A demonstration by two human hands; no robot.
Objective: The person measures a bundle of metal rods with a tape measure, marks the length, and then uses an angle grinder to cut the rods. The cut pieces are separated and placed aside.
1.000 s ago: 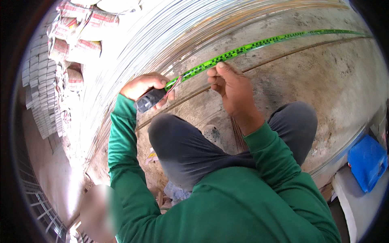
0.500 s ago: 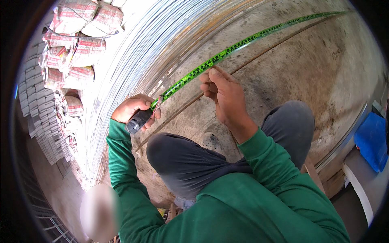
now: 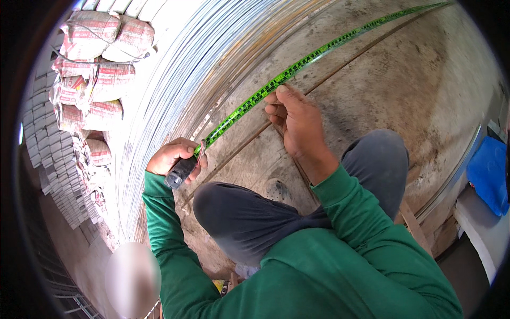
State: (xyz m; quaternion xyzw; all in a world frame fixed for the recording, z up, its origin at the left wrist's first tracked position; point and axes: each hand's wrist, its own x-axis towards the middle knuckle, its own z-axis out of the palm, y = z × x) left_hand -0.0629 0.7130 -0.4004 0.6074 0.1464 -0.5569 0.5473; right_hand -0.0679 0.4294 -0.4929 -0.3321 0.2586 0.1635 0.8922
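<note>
My left hand point(image 3: 174, 157) is wrapped round the dark case of a tape measure point(image 3: 181, 172). From it the bright green blade point(image 3: 249, 101) runs out, far up and to the right, curving toward the rim of the view. My right hand point(image 3: 298, 117) pinches the lower edge of the blade between thumb and forefinger, its other fingers curled. A reddish cord hangs by the mouth of the case. Below the blade, a thin rusty rod point(image 3: 340, 68) lies on the concrete floor, roughly in line with it.
A long bundle of thin metal rods point(image 3: 212, 58) lies left of the blade. Beyond stand stacked sacks point(image 3: 109, 80) and grey blocks point(image 3: 53, 143). My bent knees point(image 3: 234, 212) are close below my hands. A blue bag point(image 3: 489, 175) sits at the right, and a wooden strip point(image 3: 414, 226) is by my right knee.
The view has shifted slightly, so the sacks and far blade sit a little differently. Both hands keep their hold on the tape measure with hardly any movement.
</note>
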